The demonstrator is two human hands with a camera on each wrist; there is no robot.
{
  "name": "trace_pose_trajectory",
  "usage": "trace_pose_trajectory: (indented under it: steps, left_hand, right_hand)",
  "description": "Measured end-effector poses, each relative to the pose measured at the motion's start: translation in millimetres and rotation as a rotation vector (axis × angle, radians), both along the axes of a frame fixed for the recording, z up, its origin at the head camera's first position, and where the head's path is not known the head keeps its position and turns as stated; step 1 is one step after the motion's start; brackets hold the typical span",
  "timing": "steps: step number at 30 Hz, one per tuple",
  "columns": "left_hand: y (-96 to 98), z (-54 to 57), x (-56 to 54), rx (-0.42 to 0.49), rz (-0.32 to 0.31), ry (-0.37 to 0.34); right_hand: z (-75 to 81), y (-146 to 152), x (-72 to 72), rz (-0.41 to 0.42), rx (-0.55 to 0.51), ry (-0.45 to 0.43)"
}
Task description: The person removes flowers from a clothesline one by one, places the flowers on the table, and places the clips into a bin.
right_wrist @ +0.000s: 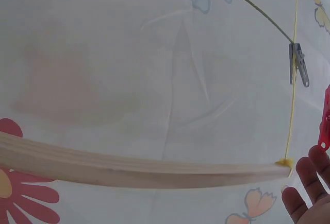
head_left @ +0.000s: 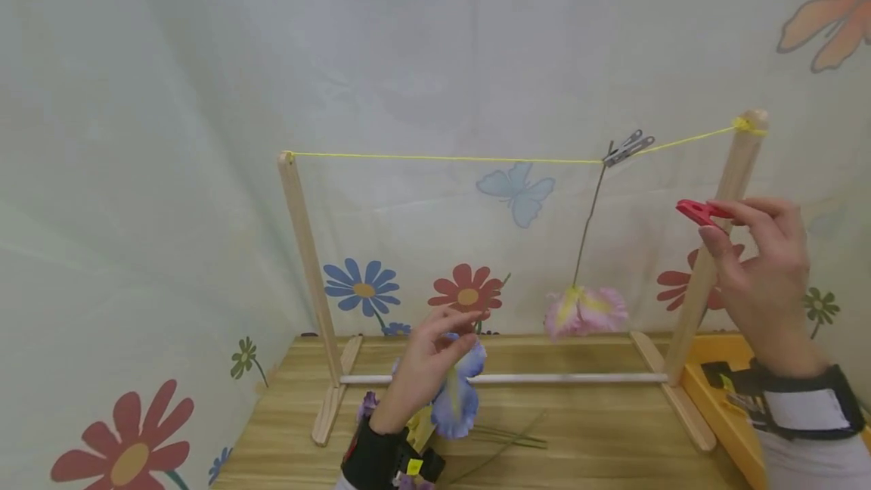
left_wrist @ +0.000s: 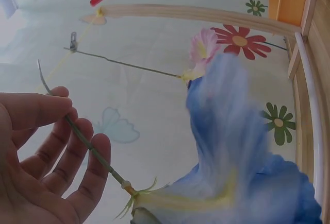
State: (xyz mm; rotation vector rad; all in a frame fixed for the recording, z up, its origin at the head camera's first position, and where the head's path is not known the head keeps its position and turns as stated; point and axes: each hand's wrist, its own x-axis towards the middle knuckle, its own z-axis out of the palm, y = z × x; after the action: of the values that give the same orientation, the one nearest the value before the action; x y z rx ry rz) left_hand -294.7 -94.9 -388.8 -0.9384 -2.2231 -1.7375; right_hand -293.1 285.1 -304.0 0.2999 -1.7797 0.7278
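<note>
A blue flower [head_left: 457,399] hangs bloom-down above the table [head_left: 599,414], nearer the left edge than the yellow tray [head_left: 733,433] on the right. The left hand [head_left: 423,365] hides most of its stem [left_wrist: 93,149] from the head camera; the left wrist view shows that stem lying along the fingers, the grip clamped on it between thumb and forefinger, its bare tip poking past.

The right hand [head_left: 769,271] has its grip clamped on a red clip [head_left: 697,212], plain from the head view but cut off by the frame in the right wrist view. That wrist view brings closer the grey clip [head_left: 629,150], whose jaws pinch a stem against the yellow line [head_left: 442,158]. On that stem a pink flower [head_left: 585,312] hangs upside down near the table's back edge, its whole length clear from the head.

Only the head view takes in both wooden posts [head_left: 309,263], the purple flower [head_left: 367,404] by the left wrist and loose stems [head_left: 513,437] lying on the table.
</note>
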Motion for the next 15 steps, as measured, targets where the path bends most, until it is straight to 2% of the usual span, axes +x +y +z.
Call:
trace_pose_trajectory:
  steps: [5,10,15]
  left_hand:
    - [-3.1,-1.8,6.4,-0.105,0.03,0.029]
    - [-1.7,-0.9,8.7,-0.165,0.016,0.065]
    - [2.5,-2.2,9.2,-0.243,0.007,0.104]
  right_hand:
    - [-15.5,17,-2.9,-0.046,-0.03,-0.002]
    - [-29.3,35,-4.0,-0.084,-0.074,-0.035]
    - [-42.9,43,-0.1,-0.135,-0.073,-0.07]
